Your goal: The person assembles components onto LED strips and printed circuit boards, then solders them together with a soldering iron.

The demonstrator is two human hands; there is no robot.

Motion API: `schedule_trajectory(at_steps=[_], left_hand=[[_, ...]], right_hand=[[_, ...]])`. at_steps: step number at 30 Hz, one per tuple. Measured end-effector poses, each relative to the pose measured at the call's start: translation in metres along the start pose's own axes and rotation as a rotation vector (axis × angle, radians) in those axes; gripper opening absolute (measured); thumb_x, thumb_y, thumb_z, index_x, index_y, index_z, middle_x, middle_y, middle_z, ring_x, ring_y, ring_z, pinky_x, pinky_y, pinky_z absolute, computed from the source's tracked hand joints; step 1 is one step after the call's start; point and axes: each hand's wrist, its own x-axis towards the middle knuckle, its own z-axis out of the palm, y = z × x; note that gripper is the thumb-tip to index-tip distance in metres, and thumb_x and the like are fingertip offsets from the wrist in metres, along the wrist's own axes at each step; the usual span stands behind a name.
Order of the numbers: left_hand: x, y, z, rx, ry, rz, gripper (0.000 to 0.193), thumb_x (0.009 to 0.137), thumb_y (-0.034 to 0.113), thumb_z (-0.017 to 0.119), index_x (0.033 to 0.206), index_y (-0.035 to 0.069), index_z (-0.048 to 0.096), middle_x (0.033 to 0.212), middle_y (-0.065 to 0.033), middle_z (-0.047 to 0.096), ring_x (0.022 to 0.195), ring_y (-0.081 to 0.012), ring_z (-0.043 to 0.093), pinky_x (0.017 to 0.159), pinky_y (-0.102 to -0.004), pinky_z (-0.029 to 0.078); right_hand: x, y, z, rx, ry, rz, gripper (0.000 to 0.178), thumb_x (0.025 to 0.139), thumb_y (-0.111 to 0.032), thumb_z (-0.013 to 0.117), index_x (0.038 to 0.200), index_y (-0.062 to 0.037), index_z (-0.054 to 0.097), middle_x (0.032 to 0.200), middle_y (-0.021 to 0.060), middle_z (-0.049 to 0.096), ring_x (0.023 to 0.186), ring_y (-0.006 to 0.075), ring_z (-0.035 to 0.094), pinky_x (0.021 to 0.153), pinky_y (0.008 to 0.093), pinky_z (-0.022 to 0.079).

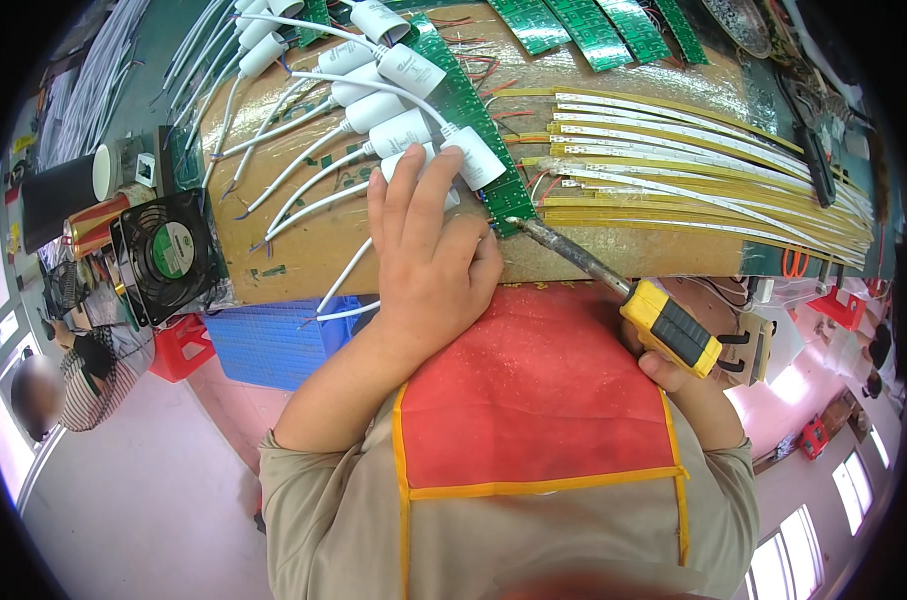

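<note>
My left hand (424, 260) lies over a row of white cylinders with white cables (382, 105). Two of its longer fingers stretch onto the nearest ones, by a white cylinder (474, 160) at the end. Its index finger and thumb are drawn together beside the near end of a long green circuit board (464, 90); what they pinch, if anything, is hidden. My right hand (664, 368) is closed round the yellow and black handle of a soldering iron (674, 325). The iron's tip points left and meets the board's near end, by the white cylinder's wires.
Yellow and white LED strips (694, 170) with red wire ends lie to the right. More green boards (584, 30) sit at the back. A black fan (166, 250) stands at the left edge, above a red stool (184, 348) and blue crate (274, 345). Another person (94, 370) is far left.
</note>
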Motion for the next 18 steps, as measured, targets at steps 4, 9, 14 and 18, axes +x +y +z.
schedule_trajectory(at_steps=[4,9,14,18], left_hand=[[0.000,-0.001,-0.001,-0.003,-0.003,-0.002,0.015,0.064,0.003,0.068,0.074,0.009,0.060,0.133,-0.0170,0.049,0.128,-0.0408,0.041,0.105,-0.0545,0.028],[0.001,0.000,0.001,-0.009,0.029,0.005,0.012,0.064,0.006,0.067,0.072,0.008,0.058,0.130,-0.0164,0.051,0.125,-0.0408,0.043,0.104,-0.0560,0.028],[0.000,0.002,0.001,0.020,0.039,0.007,0.011,0.064,0.007,0.067,0.071,0.008,0.058,0.129,-0.0163,0.052,0.125,-0.0409,0.044,0.103,-0.0558,0.029],[0.002,0.002,0.001,0.017,0.034,0.012,0.011,0.064,0.007,0.067,0.071,0.008,0.059,0.129,-0.0163,0.052,0.124,-0.0410,0.044,0.103,-0.0559,0.029]], right_hand=[[-0.003,-0.007,-0.001,0.136,-0.027,0.212,0.050,0.077,-0.044,0.071,0.101,-0.0018,0.057,0.075,0.0012,0.049,0.064,0.0123,0.043,0.057,0.0255,0.034],[0.011,-0.005,0.000,0.188,0.061,0.089,0.031,0.084,-0.032,0.064,0.069,-0.0066,0.053,0.062,0.0054,0.050,0.054,0.0227,0.048,0.048,0.0346,0.036],[0.018,0.010,0.000,0.447,0.080,0.013,0.034,0.085,-0.031,0.067,0.097,-0.0015,0.054,0.072,0.0051,0.051,0.058,0.0131,0.048,0.049,0.0257,0.037],[0.041,-0.005,0.007,0.529,0.282,0.032,0.048,0.084,-0.036,0.070,0.110,-0.0016,0.049,0.073,0.0033,0.049,0.059,0.0120,0.046,0.050,0.0255,0.039]])
